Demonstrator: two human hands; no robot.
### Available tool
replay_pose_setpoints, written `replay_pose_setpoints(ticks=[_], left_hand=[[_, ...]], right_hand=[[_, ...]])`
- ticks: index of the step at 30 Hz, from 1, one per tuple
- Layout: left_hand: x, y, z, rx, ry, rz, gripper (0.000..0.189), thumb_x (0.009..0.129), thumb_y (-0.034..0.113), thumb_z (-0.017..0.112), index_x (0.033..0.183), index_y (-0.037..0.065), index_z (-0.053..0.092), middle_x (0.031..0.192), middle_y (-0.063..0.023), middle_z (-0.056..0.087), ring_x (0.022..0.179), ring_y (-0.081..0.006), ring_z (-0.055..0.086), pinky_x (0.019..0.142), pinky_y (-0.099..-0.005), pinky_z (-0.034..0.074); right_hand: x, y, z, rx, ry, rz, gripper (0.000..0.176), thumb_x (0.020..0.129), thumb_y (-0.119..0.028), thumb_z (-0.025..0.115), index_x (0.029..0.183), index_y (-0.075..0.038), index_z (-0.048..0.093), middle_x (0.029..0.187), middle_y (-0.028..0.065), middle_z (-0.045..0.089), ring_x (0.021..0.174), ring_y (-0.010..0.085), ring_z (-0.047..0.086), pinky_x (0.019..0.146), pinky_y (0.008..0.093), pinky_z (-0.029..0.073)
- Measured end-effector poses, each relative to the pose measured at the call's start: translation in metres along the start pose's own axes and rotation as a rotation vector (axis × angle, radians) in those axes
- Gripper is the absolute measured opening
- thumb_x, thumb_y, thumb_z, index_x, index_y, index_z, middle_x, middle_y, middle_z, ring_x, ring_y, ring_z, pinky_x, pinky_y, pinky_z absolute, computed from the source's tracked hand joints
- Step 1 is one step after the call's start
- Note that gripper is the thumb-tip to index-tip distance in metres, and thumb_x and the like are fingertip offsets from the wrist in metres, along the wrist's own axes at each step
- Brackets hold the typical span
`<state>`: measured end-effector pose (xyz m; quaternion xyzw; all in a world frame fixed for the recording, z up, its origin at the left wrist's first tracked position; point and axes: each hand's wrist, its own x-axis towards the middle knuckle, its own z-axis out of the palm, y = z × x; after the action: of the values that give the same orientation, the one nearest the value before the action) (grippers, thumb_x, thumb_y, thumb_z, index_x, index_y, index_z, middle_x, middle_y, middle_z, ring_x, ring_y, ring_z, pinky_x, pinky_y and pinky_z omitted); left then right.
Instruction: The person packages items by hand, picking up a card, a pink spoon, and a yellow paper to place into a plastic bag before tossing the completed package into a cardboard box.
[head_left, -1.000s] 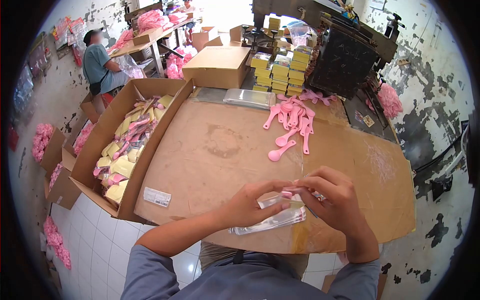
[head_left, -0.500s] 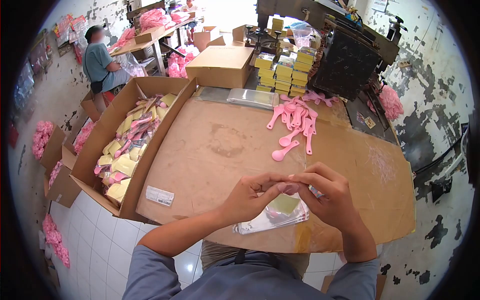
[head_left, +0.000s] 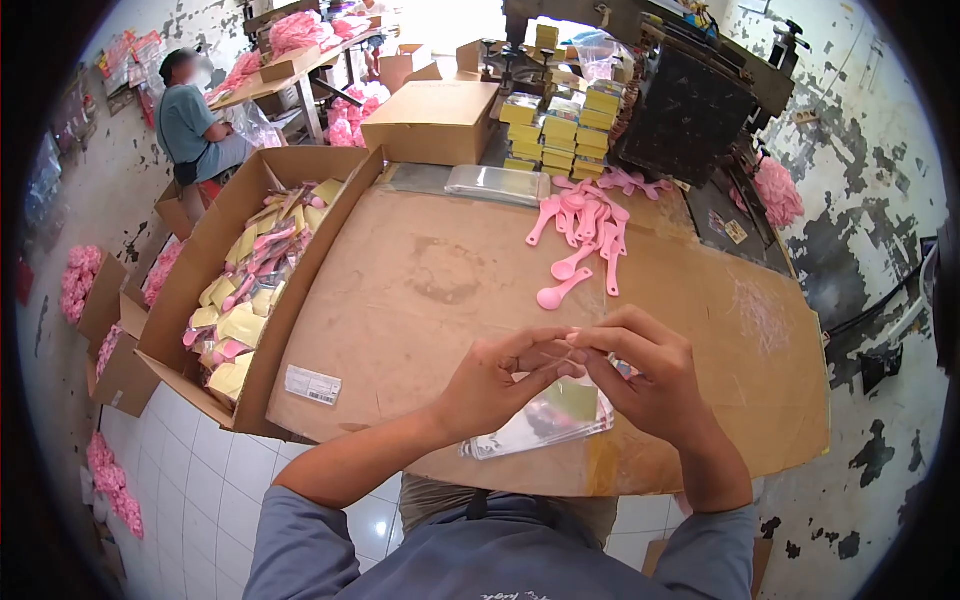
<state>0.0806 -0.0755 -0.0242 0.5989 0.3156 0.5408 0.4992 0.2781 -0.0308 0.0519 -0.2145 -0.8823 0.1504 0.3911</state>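
Observation:
My left hand [head_left: 497, 381] and my right hand [head_left: 645, 375] meet fingertip to fingertip above the near edge of the cardboard-covered table [head_left: 450, 290]. Between them they pinch the top of a clear plastic bag [head_left: 560, 405] holding a yellow card and something pink. Under the hands lies a small stack of clear bags [head_left: 520, 435]. A pile of pink plastic spoons [head_left: 580, 235] lies farther back on the table, beyond both hands.
An open cardboard box [head_left: 215, 240] at the left holds several filled yellow-and-pink packets [head_left: 250, 285]. Behind stand a closed carton [head_left: 435, 120], stacks of yellow cards [head_left: 560, 135], clear sleeves [head_left: 495, 183] and a dark machine [head_left: 690, 110]. A person [head_left: 190, 120] sits far left.
Both hands have lifted slightly and drawn closer together, fingertips now pinching the bag's top edge; the pink piece seen at the fingertips earlier is now down inside the bag.

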Motion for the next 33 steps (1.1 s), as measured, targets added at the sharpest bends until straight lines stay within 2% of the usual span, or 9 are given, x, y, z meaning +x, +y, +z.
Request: replay_pose_setpoints(ticks=[4,7,10,16,19,22,25,31,33], left_hand=[[0.001,0.001,0.000,0.034,-0.003,0.068,0.036,0.104,0.004,0.060,0.139,-0.003,0.055,0.116,-0.0136,0.073,0.112,-0.0186,0.071,0.096,-0.0295,0.057],[0.004,-0.009,-0.007,-0.133,0.005,0.056,0.036,0.105,0.004,0.058,0.140,-0.001,0.054,0.116,-0.0137,0.073,0.113,-0.0170,0.070,0.096,-0.0297,0.056],[0.002,-0.002,-0.006,-0.080,-0.039,-0.005,0.038,0.105,0.006,0.058,0.142,0.000,0.053,0.117,-0.0146,0.073,0.113,-0.0157,0.069,0.095,-0.0296,0.056],[0.004,0.000,-0.005,-0.075,0.019,-0.083,0.040,0.105,0.009,0.062,0.143,0.001,0.052,0.112,-0.0138,0.076,0.101,-0.0123,0.071,0.089,-0.0279,0.057],[0.003,-0.004,-0.005,-0.002,0.044,-0.067,0.042,0.103,0.009,0.064,0.143,0.002,0.054,0.105,-0.0119,0.078,0.092,-0.0106,0.072,0.081,-0.0264,0.058],[0.003,0.005,-0.006,0.225,0.019,-0.065,0.047,0.100,0.003,0.066,0.145,0.000,0.052,0.103,-0.0133,0.078,0.095,-0.0131,0.074,0.083,-0.0284,0.060],[0.001,0.013,-0.003,0.388,0.024,-0.074,0.051,0.097,0.004,0.068,0.146,-0.001,0.052,0.099,-0.0121,0.078,0.091,-0.0135,0.075,0.081,-0.0303,0.062],[0.000,-0.004,-0.001,0.553,0.025,0.139,0.059,0.095,0.009,0.071,0.150,0.005,0.050,0.094,-0.0105,0.079,0.077,-0.0192,0.077,0.069,-0.0321,0.063],[0.001,-0.001,0.001,0.532,0.011,0.131,0.061,0.095,0.009,0.071,0.152,0.005,0.047,0.094,-0.0112,0.079,0.076,-0.0194,0.077,0.070,-0.0316,0.063]], right_hand=[[0.002,0.006,-0.003,-0.005,-0.003,0.037,0.017,0.087,0.001,0.074,0.103,-0.003,0.074,0.088,0.0089,0.069,0.070,0.0185,0.067,0.061,0.0310,0.053],[0.005,0.011,-0.006,0.089,0.030,0.130,0.016,0.085,0.002,0.076,0.101,-0.001,0.075,0.087,0.0073,0.070,0.069,0.0132,0.062,0.059,0.0259,0.048],[0.007,0.012,-0.006,0.128,0.063,0.167,0.016,0.086,0.002,0.076,0.101,-0.001,0.075,0.086,0.0058,0.068,0.069,0.0106,0.060,0.061,0.0252,0.047],[0.007,0.012,-0.005,0.120,0.074,0.264,0.025,0.084,0.001,0.078,0.108,-0.004,0.073,0.091,0.0061,0.068,0.080,0.0143,0.063,0.068,0.0288,0.049],[0.002,0.026,0.001,-0.276,0.166,-0.087,0.029,0.082,-0.004,0.079,0.110,-0.009,0.072,0.105,0.0053,0.068,0.098,0.0214,0.066,0.079,0.0349,0.050],[0.004,0.017,0.006,-0.424,0.116,-0.175,0.027,0.080,-0.008,0.080,0.106,-0.010,0.071,0.109,0.0047,0.067,0.106,0.0246,0.063,0.088,0.0372,0.047],[0.003,0.022,0.011,-0.501,0.070,-0.204,0.027,0.079,-0.010,0.078,0.105,-0.007,0.071,0.107,0.0051,0.067,0.103,0.0231,0.064,0.087,0.0359,0.046],[0.008,0.018,0.013,-0.648,-0.084,-0.199,0.029,0.075,-0.008,0.074,0.103,-0.002,0.068,0.100,0.0074,0.064,0.097,0.0231,0.063,0.083,0.0369,0.047],[0.011,0.027,0.014,-0.629,-0.120,-0.155,0.027,0.075,-0.007,0.073,0.101,-0.002,0.066,0.097,0.0085,0.063,0.096,0.0239,0.062,0.081,0.0373,0.047]])
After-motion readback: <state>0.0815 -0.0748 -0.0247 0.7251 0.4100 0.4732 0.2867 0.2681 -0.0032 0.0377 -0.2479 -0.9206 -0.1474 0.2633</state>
